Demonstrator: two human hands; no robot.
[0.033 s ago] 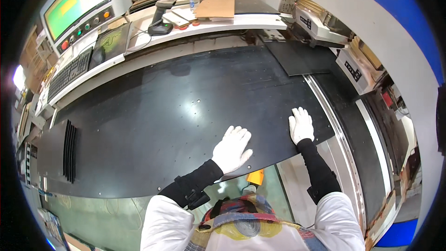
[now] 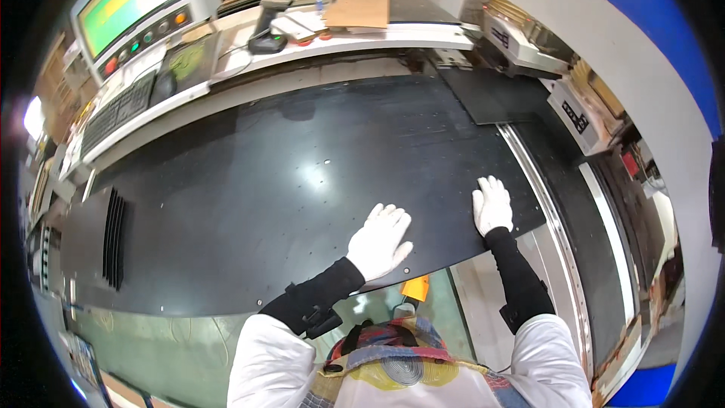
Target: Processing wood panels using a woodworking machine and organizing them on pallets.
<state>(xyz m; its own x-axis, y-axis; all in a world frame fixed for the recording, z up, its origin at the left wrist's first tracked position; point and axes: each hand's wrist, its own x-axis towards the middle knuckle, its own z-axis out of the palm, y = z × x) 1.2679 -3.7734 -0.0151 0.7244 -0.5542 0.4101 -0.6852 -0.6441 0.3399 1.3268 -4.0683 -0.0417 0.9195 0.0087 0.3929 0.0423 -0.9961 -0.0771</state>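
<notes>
The left hand point(image 2: 380, 242) rests open at the near edge of the black table point(image 2: 249, 204) beneath it, the right hand point(image 2: 492, 208) flat and open by its near right corner, seemingly pausing, so any grasp calls for lifting first

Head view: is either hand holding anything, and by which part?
Nothing is held: the gloved left hand and right hand are both open, palms down over the black tabletop.

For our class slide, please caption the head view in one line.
White-gloved left hand and right hand palm-down on a black worktable, with dark sheets stacked at its left end.
</notes>
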